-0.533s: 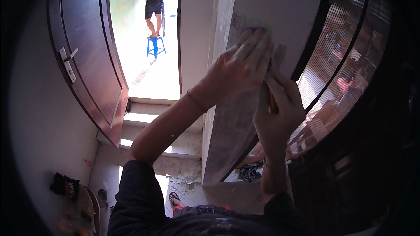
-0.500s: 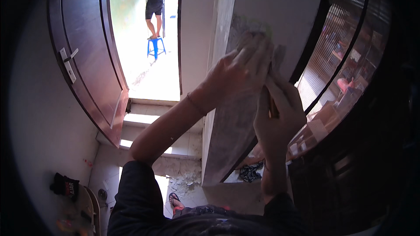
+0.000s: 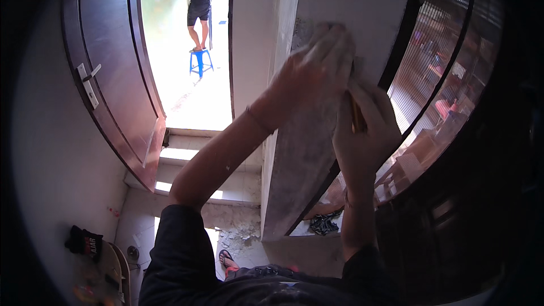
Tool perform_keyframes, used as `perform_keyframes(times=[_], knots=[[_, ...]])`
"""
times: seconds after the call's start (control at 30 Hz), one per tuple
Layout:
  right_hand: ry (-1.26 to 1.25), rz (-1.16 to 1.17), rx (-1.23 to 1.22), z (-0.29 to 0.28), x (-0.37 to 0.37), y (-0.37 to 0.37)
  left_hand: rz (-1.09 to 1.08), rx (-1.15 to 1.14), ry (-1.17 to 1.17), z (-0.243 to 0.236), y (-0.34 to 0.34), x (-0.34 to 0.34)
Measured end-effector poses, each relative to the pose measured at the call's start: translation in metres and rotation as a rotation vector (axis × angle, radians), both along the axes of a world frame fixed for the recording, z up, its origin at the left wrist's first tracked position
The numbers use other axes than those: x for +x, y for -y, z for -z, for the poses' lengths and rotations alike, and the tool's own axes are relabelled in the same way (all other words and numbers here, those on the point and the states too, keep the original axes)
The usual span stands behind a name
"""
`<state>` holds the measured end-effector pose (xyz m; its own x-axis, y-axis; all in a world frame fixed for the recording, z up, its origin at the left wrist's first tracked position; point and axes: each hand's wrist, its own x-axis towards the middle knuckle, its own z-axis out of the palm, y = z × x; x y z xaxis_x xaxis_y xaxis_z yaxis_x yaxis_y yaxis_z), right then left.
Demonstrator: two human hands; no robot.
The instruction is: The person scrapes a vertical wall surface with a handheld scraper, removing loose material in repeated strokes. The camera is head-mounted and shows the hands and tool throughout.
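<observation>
My left hand (image 3: 314, 62) reaches up to the grey patch on a narrow wall (image 3: 354, 0). Motion blurs its fingers, so I cannot make out whether anything lies under them. Just below and to the right of it, my right hand (image 3: 368, 127) is closed round a tool with an orange-brown handle (image 3: 357, 114). The upper end of that tool is largely hidden between the two hands, close to the wall. Darker smears and rough grey marks show on the wall beneath my hands.
A brown door (image 3: 116, 51) stands open at the left. Beyond the doorway a person (image 3: 200, 0) stands on a blue stool (image 3: 200, 63). Steps (image 3: 181, 153) lead down to a tiled floor. At right is a ribbed window (image 3: 430, 51); dark cloth (image 3: 324, 224) lies below it.
My left hand has moved a little upward along the wall and is more blurred. My right hand has shifted slightly to the right, still gripping the tool.
</observation>
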<state>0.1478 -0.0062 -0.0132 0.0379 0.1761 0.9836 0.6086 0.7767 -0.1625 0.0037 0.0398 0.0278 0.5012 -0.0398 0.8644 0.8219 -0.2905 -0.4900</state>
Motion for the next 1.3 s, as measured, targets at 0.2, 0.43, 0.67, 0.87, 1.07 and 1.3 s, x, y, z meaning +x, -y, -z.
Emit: perform_keyframes(times=[0.2,0.43,0.67,0.87,1.07,1.3], knots=[[0.055,0.009,-0.034,0.040,0.003,0.015,0.002,0.049,-0.060,0.046,0.013,0.004],[0.014,-0.023,-0.078,0.031,0.006,0.010,-0.024,-0.006,-0.039,0.036,0.004,0.007],[-0.034,-0.027,-0.044,0.029,0.008,0.010,0.027,-0.041,-0.008,0.032,0.005,0.012],[0.027,-0.013,0.003,0.025,0.010,-0.005,0.028,-0.082,0.028,0.026,0.004,0.014],[0.015,-0.050,0.033,0.026,0.013,-0.012,0.106,-0.094,0.052,0.029,0.002,0.009],[-0.068,-0.012,-0.076,0.137,0.070,-0.005,0.023,-0.140,0.262,0.039,-0.005,0.005]])
